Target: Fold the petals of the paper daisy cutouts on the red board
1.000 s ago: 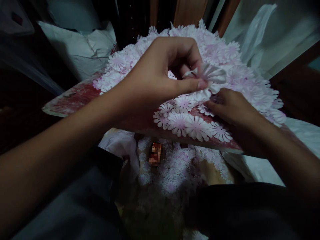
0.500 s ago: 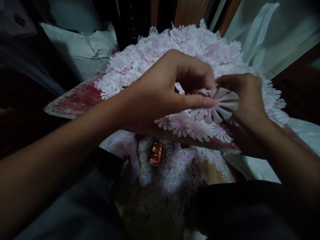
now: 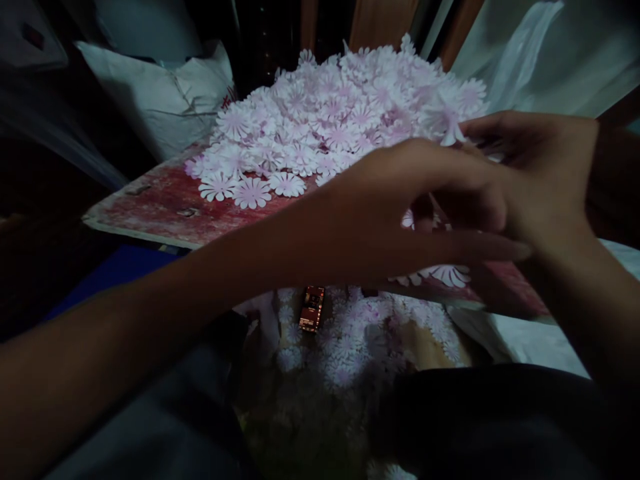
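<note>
Board (image 3: 150,210), stained red, carries a heaped mound of pale pink paper flowers (image 3: 330,113) just beyond my hands, apparently kept there for easy reach. My left hand (image 3: 395,200) spreads part-open just below my right hand (image 3: 545,167), whose fingers (image 3: 505,123) reach the mound's edge; I cannot tell whether either hand holds anything.

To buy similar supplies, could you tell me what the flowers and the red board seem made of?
The flowers look like thin matte paper: crisp cut petals, pink-tinted centres. The board is perhaps wood or hardboard, with worn red paint and a pale edge.
</note>
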`<state>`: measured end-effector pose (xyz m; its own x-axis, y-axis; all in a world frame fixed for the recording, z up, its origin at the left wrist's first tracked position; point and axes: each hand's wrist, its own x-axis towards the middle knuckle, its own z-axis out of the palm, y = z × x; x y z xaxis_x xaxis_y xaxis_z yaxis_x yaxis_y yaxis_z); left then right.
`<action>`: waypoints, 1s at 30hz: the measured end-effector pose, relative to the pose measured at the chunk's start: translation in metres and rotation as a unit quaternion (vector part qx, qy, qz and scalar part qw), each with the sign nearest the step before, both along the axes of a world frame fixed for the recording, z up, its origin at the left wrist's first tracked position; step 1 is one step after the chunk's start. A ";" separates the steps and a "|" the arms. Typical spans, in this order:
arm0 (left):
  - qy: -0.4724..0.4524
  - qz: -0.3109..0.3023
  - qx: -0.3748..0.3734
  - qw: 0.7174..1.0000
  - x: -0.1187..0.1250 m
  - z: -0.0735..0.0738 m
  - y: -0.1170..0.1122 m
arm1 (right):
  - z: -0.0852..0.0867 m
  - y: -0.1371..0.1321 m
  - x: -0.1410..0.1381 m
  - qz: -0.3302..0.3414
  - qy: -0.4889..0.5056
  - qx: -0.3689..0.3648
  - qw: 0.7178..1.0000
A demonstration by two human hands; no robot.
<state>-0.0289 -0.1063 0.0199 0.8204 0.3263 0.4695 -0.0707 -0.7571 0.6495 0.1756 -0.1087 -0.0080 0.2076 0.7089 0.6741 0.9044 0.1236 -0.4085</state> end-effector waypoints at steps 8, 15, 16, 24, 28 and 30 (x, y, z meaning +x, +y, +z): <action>-0.165 0.192 -0.044 0.966 0.002 -0.002 0.034 | 0.005 -0.019 -0.021 0.155 0.195 -0.002 0.968; -0.125 0.215 -0.058 0.967 0.001 -0.006 0.033 | 0.014 -0.039 -0.048 0.169 0.185 -0.090 0.964; -0.116 0.200 -0.043 0.972 0.001 -0.006 0.033 | 0.015 -0.040 -0.050 0.178 0.172 -0.093 0.964; -0.143 0.193 -0.048 0.969 -0.002 -0.008 0.040 | 0.012 -0.036 -0.042 0.130 0.143 -0.070 0.979; -0.165 0.185 -0.026 0.969 -0.002 -0.011 0.043 | 0.009 -0.029 -0.032 0.127 0.110 -0.032 0.985; -0.168 0.189 -0.015 0.968 -0.003 -0.011 0.044 | 0.007 -0.027 -0.028 0.115 0.096 -0.026 0.988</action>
